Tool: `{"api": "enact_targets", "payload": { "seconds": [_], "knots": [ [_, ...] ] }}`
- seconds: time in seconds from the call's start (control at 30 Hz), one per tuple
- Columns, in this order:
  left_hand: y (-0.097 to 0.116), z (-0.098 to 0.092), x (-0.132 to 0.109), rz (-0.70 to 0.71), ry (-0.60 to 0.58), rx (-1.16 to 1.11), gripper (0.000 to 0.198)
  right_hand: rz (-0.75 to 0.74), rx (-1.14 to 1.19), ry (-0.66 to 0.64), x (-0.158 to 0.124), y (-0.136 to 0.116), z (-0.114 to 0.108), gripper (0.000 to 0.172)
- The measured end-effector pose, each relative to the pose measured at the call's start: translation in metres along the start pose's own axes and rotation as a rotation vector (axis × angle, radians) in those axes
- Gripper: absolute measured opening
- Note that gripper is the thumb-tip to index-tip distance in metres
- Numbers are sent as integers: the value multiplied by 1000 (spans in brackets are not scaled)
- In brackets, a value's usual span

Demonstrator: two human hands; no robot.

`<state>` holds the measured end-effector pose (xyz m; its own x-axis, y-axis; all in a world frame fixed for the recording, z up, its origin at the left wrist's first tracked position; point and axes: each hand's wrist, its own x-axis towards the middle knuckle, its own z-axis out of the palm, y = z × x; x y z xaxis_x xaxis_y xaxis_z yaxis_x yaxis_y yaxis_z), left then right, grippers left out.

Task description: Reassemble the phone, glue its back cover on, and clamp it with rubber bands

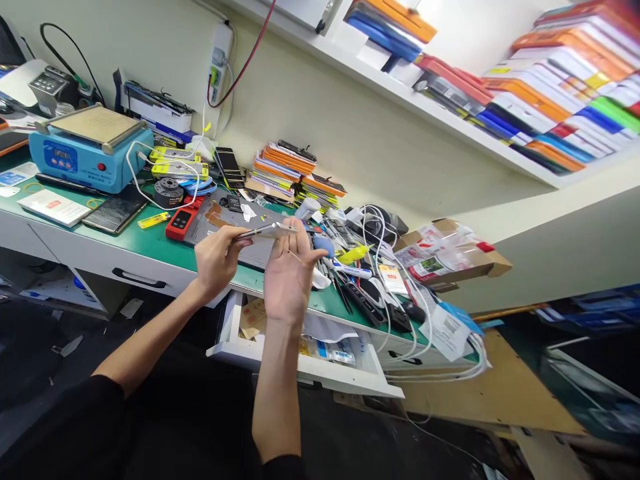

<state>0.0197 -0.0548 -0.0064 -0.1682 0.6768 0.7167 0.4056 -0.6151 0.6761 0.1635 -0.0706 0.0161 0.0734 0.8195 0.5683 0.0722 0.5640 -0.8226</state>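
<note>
Between thumb and fingers, my left hand point(218, 261) grips a thin, flat device point(265, 231), seen nearly edge-on and tilted over the workbench. My right hand point(290, 273) is palm up with the thumb stretched out to the side and the fingers spread upward; the far end of the device lies in front of its fingers. A thin, light strip point(295, 254) crosses the right palm near the finger bases. Below the hands, a drawer point(350, 382) stands pulled out, with bags and papers inside.
A blue machine point(90, 157) and a red device point(184, 219) are on the green bench point(135, 243). Tools and white cables point(380, 267) crowd its right part, beside an open cardboard box point(450, 257). Stacked boxes fill the shelf point(450, 127) above.
</note>
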Motion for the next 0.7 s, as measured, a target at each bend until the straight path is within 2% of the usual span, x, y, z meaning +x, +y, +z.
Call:
{"api": "enact_targets", "payload": {
  "seconds": [0.1, 0.2, 0.27, 0.3, 0.37, 0.5, 0.63, 0.7],
  "knots": [
    [-9, -20, 24, 166, -121, 43, 35, -61, -115, -56, 7, -9, -6, 97],
    [-12, -43, 53, 469, -319, 211, 29, -128, -245, -149, 11, -23, -17, 75],
    [-9, -56, 71, 594, -468, 276, 29, -147, -290, -230, 14, -31, -25, 61],
    [-6, -62, 78, 613, -529, 290, 28, -139, -298, -273, 16, -34, -28, 59],
    [-1, -71, 88, 594, -624, 289, 26, -80, -296, -389, 22, -38, -35, 66],
    [8, -81, 95, 574, -759, 310, 25, 126, -256, -626, 31, -42, -44, 93],
    [16, -86, 93, 642, -769, 353, 21, 229, -209, -632, 34, -47, -43, 102],
    [20, -87, 93, 763, -752, 386, 21, 239, -225, -614, 34, -50, -39, 101]
  ]
}}
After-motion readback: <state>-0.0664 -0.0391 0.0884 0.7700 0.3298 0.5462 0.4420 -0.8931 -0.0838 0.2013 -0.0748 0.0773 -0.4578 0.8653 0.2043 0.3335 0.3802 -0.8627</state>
